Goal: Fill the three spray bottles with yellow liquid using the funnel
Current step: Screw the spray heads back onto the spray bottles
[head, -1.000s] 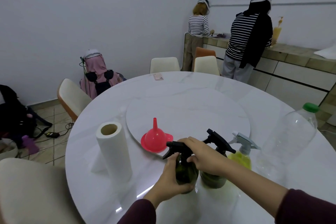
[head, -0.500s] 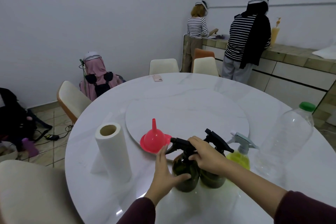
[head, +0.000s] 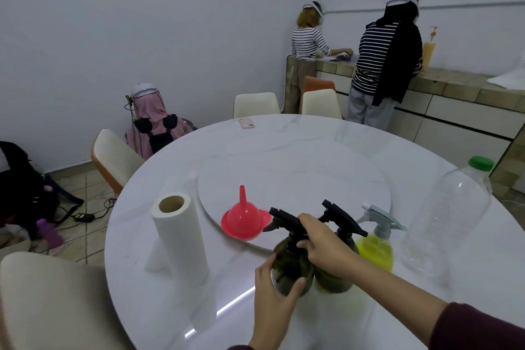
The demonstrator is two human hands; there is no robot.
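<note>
Both hands' grip on dark bottle (head: 289,264), funnel (head: 244,219) behind, paper roll (head: 179,239) left

Both forearms are bare, with dark maroon sleeves (head: 480,329) pushed up above bare hands.

Head camera looks down, close over table (head: 284,133)

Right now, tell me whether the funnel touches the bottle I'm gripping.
Cannot tell. In the head view the bottle's black nozzle overlaps the funnel's rim, hiding any gap.
</note>
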